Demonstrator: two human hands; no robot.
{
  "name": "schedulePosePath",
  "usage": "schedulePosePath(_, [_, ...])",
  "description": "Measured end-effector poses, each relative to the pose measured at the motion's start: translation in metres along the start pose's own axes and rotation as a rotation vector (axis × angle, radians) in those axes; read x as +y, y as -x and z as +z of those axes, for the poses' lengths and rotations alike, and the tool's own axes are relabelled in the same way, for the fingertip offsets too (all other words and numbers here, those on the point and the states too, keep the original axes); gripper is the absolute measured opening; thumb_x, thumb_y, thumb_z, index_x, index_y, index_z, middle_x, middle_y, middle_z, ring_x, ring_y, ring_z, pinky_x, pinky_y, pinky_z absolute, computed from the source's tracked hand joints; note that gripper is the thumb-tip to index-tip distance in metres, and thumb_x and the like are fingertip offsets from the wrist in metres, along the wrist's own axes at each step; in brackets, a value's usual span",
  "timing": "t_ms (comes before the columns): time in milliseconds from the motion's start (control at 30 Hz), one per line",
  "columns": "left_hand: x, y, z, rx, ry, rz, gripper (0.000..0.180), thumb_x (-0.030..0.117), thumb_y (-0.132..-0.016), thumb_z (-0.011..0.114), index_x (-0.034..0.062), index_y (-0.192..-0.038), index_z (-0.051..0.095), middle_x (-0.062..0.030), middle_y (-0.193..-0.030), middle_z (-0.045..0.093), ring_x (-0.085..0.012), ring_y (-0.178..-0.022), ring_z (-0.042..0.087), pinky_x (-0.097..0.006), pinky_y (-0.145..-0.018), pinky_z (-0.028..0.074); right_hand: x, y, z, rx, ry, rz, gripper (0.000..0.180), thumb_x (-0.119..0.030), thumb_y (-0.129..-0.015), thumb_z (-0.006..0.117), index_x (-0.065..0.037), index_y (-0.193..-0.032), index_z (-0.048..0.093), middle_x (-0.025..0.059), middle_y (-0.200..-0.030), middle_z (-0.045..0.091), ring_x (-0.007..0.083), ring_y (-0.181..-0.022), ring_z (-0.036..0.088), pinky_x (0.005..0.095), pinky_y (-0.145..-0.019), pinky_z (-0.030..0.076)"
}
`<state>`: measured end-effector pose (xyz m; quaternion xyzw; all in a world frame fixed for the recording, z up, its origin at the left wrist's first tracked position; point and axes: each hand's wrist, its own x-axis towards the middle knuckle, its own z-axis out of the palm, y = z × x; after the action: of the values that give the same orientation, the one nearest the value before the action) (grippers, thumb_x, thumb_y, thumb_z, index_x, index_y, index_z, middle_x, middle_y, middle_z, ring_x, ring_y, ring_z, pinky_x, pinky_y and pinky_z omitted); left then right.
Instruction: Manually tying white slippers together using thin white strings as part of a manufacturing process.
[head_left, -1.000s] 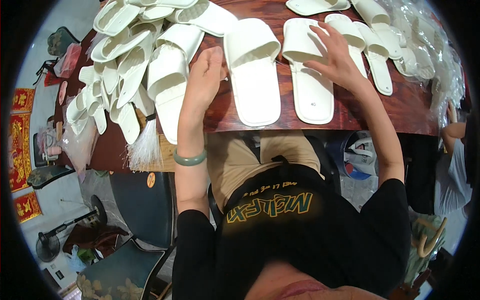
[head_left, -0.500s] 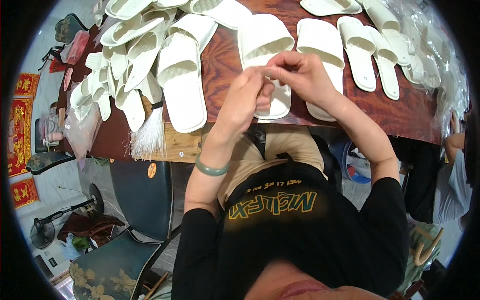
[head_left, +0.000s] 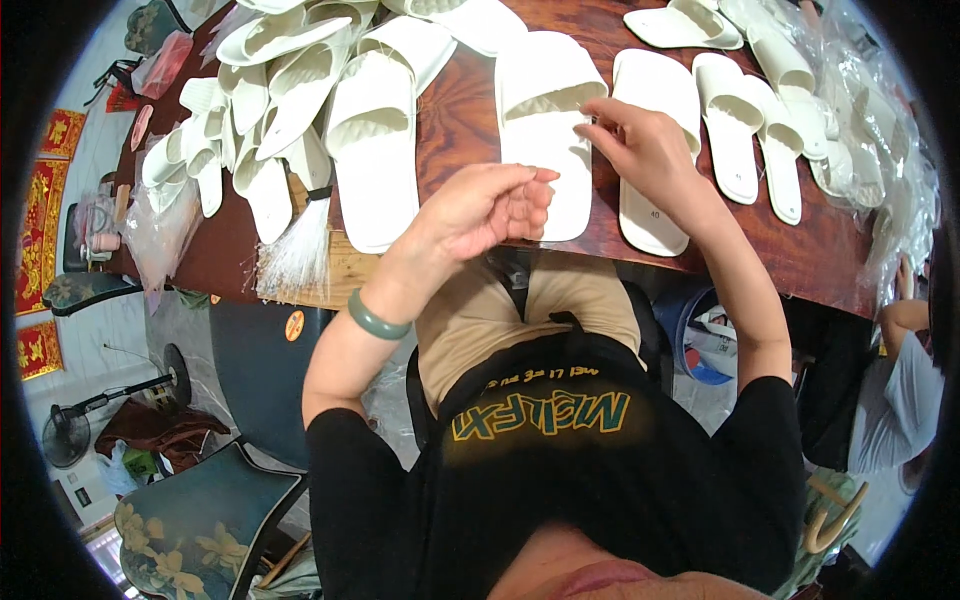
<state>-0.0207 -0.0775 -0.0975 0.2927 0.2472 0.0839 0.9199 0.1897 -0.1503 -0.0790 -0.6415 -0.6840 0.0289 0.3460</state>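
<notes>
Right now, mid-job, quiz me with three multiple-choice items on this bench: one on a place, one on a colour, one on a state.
1. Where do the right hand's fingers rest?
A. on the white slipper's strap
B. on the plastic bags
C. on the lap

2. What colour is the bangle on the left wrist?
A. red
B. green
C. black

3. How is the left hand?
A. flat on the table
B. raised, fingertips pinched together
C. gripping a slipper

Answers:
1 A: the fingers touch the strap edge of the white slipper.
2 B: it shows jade green.
3 B: it hovers above the table edge, fingertips together.
</notes>
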Motion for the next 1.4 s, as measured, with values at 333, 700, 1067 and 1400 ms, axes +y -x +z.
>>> schedulePosePath(333, [-0.005,-0.016,0.003,-0.006,0.141,0.075,0.027,0.015,-0.096,0.040,-0.0033,-0.112,0.052,-0.0128,-0.095,0.065,-0.0223,-0.083,0.065,-0.034,-0.075,0.054,-0.005,0.028,-0.018,-0.040,-0.017,-0.144,0.029,-0.009,-0.081,0.062,-0.004,-0.109,0.055,0.0106,-0.078,0.060,0.0267,-0.063,0.060,0.0346,-0.055,0.047])
schedulePosePath(700, [-0.030,0.016,0.026,0.160,0.284,0.218,0.023,0.016,-0.094,0.045,-0.0021,-0.108,0.049,-0.0177,-0.110,0.058,-0.0283,-0.103,0.058,-0.037,-0.085,0.049,-0.006,0.041,-0.023,-0.042,-0.049,-0.210,0.032,-0.007,-0.079,0.062,-0.004,-0.110,0.055,0.0114,-0.081,0.061,0.0275,-0.065,0.061,0.0345,-0.056,0.049])
schedulePosePath(1067, [-0.043,0.011,0.052,0.115,0.214,0.052,0.024,0.015,-0.095,0.039,-0.0031,-0.107,0.051,-0.0151,-0.100,0.063,-0.0220,-0.091,0.062,-0.034,-0.082,0.050,-0.035,0.071,-0.038,-0.165,0.046,-0.508,0.055,-0.007,-0.065,0.063,-0.008,-0.119,0.055,0.0082,-0.091,0.052,0.0220,-0.075,0.054,0.0322,-0.063,0.047])
schedulePosePath(1400, [-0.032,0.007,0.047,-0.062,0.049,-0.072,0.029,0.015,-0.095,0.037,-0.0049,-0.111,0.051,-0.0123,-0.091,0.066,-0.0264,-0.095,0.063,-0.033,-0.083,0.051,-0.038,0.079,-0.040,-0.223,-0.016,-0.491,0.046,-0.009,-0.068,0.063,-0.010,-0.114,0.061,0.0085,-0.095,0.049,0.0218,-0.076,0.051,0.0325,-0.063,0.044])
